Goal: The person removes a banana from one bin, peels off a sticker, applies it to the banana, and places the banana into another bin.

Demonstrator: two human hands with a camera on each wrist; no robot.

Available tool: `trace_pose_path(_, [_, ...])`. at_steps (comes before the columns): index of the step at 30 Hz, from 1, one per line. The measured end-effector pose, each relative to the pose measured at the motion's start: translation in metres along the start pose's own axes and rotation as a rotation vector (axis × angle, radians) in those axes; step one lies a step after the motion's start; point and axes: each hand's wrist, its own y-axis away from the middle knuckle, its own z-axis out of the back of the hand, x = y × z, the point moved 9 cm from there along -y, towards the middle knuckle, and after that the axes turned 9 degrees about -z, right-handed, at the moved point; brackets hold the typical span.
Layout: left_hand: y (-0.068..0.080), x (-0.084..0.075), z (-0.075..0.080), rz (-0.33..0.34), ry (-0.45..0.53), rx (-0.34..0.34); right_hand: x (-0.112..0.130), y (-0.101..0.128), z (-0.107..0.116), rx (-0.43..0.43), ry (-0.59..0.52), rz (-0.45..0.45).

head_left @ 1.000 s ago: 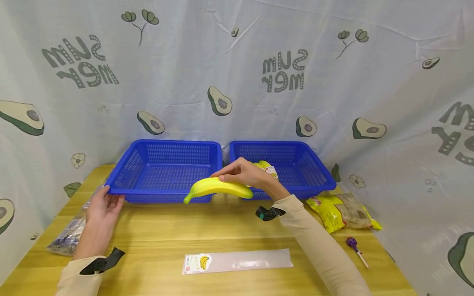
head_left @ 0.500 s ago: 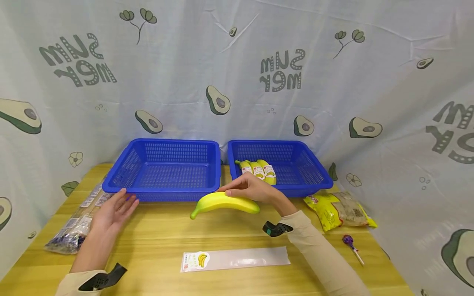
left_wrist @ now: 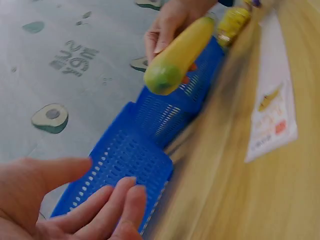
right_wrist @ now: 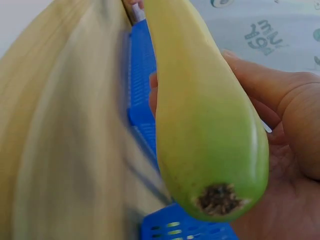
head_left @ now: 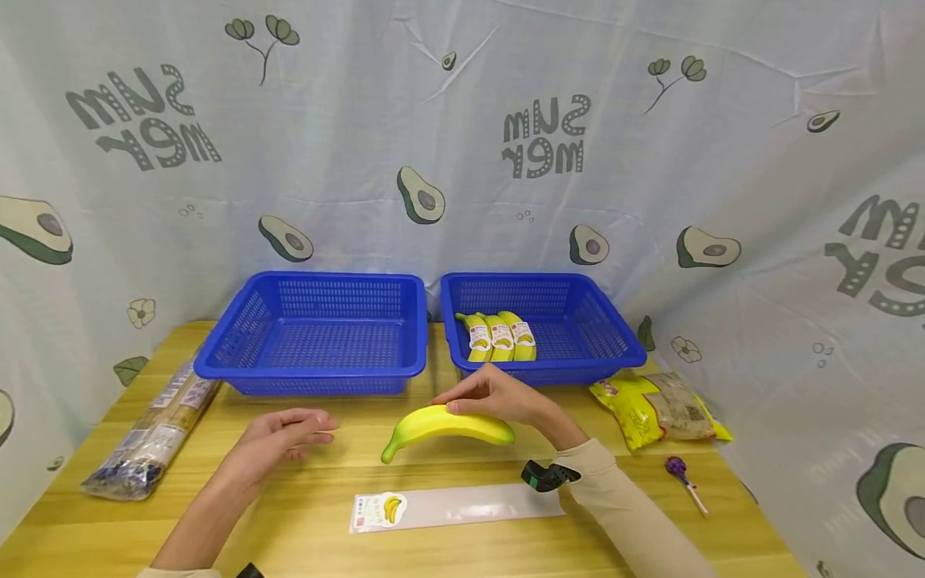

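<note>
My right hand [head_left: 495,393] pinches a yellow banana [head_left: 448,424] with green ends between thumb and fingers, above the wooden table. In the right wrist view the banana [right_wrist: 205,105] fills the middle, its dark blunt tip towards the camera. To the left, my left hand [head_left: 278,441] hovers with loosely bent fingers and holds nothing; the left wrist view shows that hand [left_wrist: 85,200] apart from the banana [left_wrist: 180,55]. Below the banana lies a clear plastic sleeve [head_left: 462,507] with a banana label at its left end.
A blue basket [head_left: 311,373] stands at the back left. Beside it, another blue basket [head_left: 549,371] holds three labelled bananas [head_left: 502,337]. A long clear packet [head_left: 155,433] lies at the left, a yellow bag [head_left: 658,409] and a lollipop [head_left: 682,478] at the right. A printed curtain [head_left: 462,160] hangs behind.
My left hand has let go of the left basket's rim and moved right, towards the table's middle. My right hand has brought the banana down and nearer, away from the baskets.
</note>
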Motion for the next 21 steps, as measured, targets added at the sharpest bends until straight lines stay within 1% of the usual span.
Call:
trace_pose_path(1, [0.001, -0.001, -0.005, -0.025, -0.061, 0.036, -0.003, 0.0, -0.002, 0.0, 0.001, -0.003])
trace_pose_path(3, [0.002, -0.004, -0.018, -0.101, -0.17, 0.112, -0.009, 0.0, -0.006, -0.002, -0.001, -0.014])
trace_pose_path(6, [0.006, -0.008, -0.036, -0.216, -0.289, 0.22, -0.018, -0.001, -0.011, -0.011, 0.0, -0.027])
trace_pose_path(7, [0.008, -0.009, -0.042, -0.243, -0.323, 0.252, -0.02, -0.001, -0.012, -0.017, 0.0, -0.031])
trace_pose_path(9, [0.011, -0.009, -0.051, -0.272, -0.385, 0.283, -0.024, -0.002, -0.013, -0.035, 0.002, -0.033])
trace_pose_path(12, [0.014, -0.006, -0.059, -0.272, -0.463, 0.296, -0.031, -0.004, -0.013, -0.068, 0.016, -0.039])
trace_pose_path(14, [0.015, -0.004, -0.062, -0.266, -0.514, 0.287, -0.034, -0.004, -0.012, -0.092, 0.02, -0.039])
trace_pose_path(21, [0.02, -0.004, -0.071, -0.342, -0.668, 0.24, -0.039, -0.005, -0.014, -0.125, 0.037, -0.046])
